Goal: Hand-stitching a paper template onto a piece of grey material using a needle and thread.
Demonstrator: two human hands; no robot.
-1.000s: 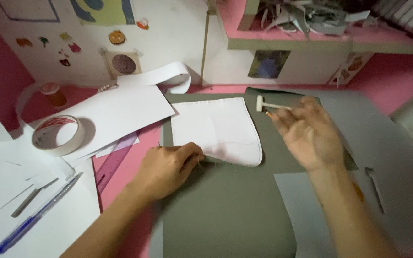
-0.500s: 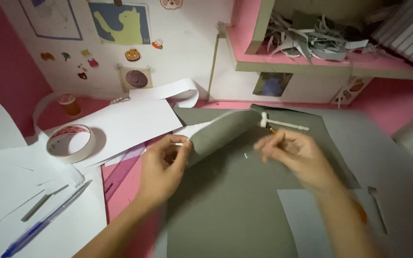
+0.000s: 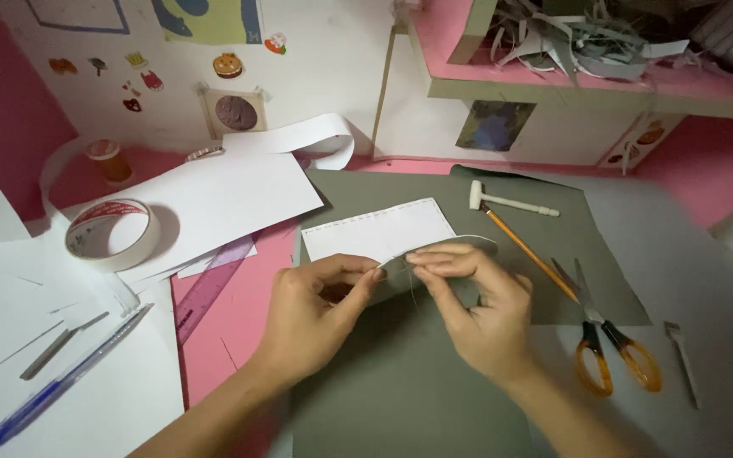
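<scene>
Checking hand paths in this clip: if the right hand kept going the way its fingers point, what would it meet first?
The right hand points left toward the left hand; it would likely meet the left fingertips first, across the pinched white piece.

hands (image 3: 400,305) drawn together, white pattern (image 3: 379,231) flatter, pinched at its near edge, scissors (image 3: 608,339) newly visible

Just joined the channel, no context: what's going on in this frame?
A person works at a pink desk with both hands on a curled white-and-grey piece lying on a grey sheet. The left hand pinches its folded edge from the left; the right hand pinches it from the right. A pencil, small white mallet and orange-handled scissors lie to the right; a tape roll and blue pen to the left.
</scene>
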